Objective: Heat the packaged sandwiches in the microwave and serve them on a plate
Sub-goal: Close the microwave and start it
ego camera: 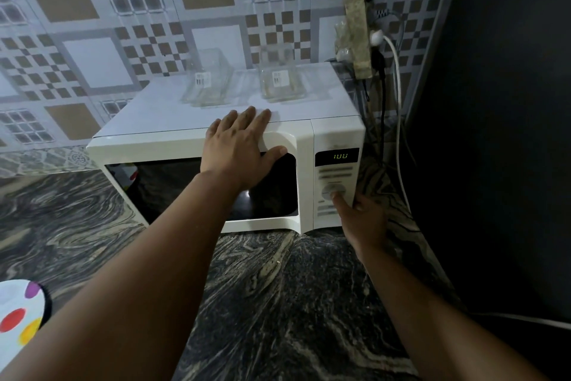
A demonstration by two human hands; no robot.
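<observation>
The microwave (pixel 197 146), at the counter's back right corner, is steadied by the flat, released left hand (pixel 241 152). Its dial (pixel 333 190) is touched by the right hand's (pixel 364 223) fingertip, nothing grasped. Overheating is risked if the dial is overturned; the sandwiches cannot be seen behind the dark door.

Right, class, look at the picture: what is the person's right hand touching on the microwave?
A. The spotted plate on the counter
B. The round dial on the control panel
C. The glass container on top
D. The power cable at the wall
B: a finger of the right hand presses the round dial on the microwave, while the left hand lies flat on the door's top edge.
</observation>
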